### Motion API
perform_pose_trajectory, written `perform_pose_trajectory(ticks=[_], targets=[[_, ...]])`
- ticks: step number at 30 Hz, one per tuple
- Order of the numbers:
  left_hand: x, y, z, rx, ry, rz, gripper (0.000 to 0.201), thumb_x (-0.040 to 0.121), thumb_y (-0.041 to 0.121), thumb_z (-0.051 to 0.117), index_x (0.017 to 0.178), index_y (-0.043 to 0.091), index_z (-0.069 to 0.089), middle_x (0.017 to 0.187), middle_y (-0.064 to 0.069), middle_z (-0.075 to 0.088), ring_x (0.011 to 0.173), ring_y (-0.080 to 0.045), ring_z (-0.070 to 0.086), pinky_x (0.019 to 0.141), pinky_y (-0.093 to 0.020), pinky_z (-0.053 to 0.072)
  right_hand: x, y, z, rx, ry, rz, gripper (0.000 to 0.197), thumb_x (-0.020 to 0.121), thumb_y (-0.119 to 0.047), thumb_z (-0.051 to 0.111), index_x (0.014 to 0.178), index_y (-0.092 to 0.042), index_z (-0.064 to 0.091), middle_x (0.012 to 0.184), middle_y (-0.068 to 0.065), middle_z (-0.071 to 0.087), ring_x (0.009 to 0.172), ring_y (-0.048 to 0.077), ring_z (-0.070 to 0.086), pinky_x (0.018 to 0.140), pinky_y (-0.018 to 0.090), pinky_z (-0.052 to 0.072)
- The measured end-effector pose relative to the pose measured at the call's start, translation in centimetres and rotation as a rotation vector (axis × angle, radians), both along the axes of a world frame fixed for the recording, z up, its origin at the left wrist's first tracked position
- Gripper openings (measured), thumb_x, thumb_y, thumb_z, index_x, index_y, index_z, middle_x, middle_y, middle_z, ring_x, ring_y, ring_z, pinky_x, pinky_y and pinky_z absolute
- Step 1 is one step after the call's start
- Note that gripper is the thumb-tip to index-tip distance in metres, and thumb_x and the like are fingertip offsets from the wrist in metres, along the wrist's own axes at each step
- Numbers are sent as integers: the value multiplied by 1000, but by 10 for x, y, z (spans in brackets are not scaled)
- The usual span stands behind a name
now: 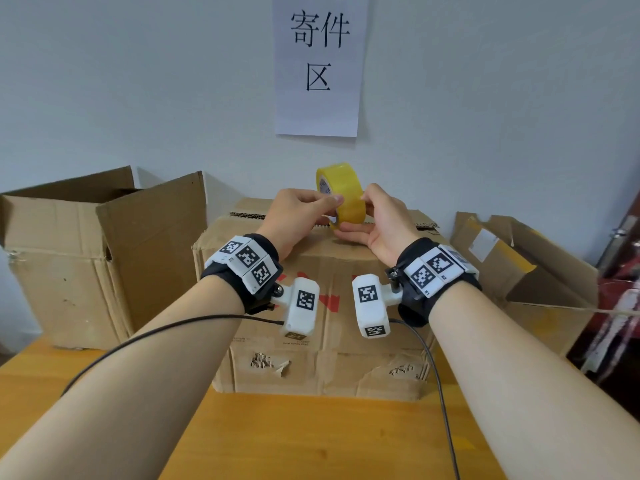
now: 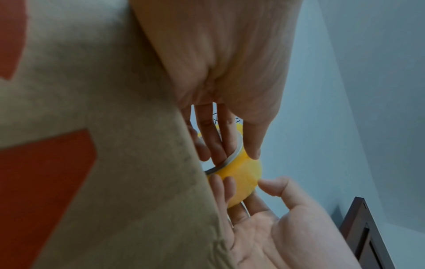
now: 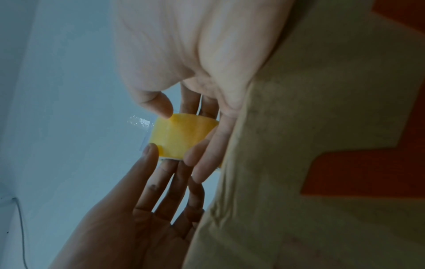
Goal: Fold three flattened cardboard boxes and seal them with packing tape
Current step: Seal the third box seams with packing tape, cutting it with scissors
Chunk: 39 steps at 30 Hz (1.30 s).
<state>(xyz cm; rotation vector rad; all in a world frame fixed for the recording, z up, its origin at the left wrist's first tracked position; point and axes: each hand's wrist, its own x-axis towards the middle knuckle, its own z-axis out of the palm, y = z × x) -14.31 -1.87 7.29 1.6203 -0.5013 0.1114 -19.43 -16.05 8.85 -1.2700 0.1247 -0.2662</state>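
A yellow packing tape roll (image 1: 341, 194) is held upright in the air above the middle cardboard box (image 1: 322, 306), whose top flaps lie folded down. My left hand (image 1: 325, 206) pinches the roll from the left, thumb on its outer face (image 2: 253, 145) and fingers reaching into the core. My right hand (image 1: 372, 216) holds it from the right, thumb (image 3: 158, 103) on the rim and fingers under it. In the right wrist view a short clear tape end (image 3: 140, 122) sticks out from the roll (image 3: 181, 134).
An open cardboard box (image 1: 69, 258) stands at the back left with flaps up. Another open box (image 1: 519, 271) lies at the right. All sit on an orange wooden table (image 1: 277, 438) against a wall with a paper sign (image 1: 318, 64). Wrist cables trail toward me.
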Motion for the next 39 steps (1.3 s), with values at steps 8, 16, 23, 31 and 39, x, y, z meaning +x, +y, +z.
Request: perform_pose_trajectory(ticks=[8,16,23,31,39], targets=[[1,0,-2,48,-17,5,24,89,36,73,89,14,79,90,1,77,67,2,66,54,-6,42,2,1,0,-14,26,-37,10,94,-18,54,94,-9,57,103,17,58,73,34,63,61,40,60],[3,0,-2,79,-21,20,27,88,40,73,87,14,79,90,2,77,70,-2,67,53,-6,41,3,-1,0,-10,43,-66,3,91,-13,54,92,-10,56,100,14,55,78,29,58,57,33,57],[2,1,-2,96,-29,19,28,88,40,73,87,13,79,89,3,77,70,1,67,57,-8,42,4,-2,-1,-1,47,-71,3,87,-6,53,87,-9,55,99,13,51,69,24,50,54,30,52],[1,0,-2,96,-28,24,28,89,42,72,89,15,79,90,5,77,73,-2,69,61,-15,42,4,-1,-3,-2,14,-63,11,92,-17,56,97,-9,61,101,11,56,68,22,50,53,29,52],[2,0,-3,99,-44,25,27,88,41,72,89,14,79,90,4,77,72,-3,69,53,-5,41,4,-3,-3,7,32,-58,5,92,-12,54,96,-9,54,91,11,53,68,21,47,53,28,48]])
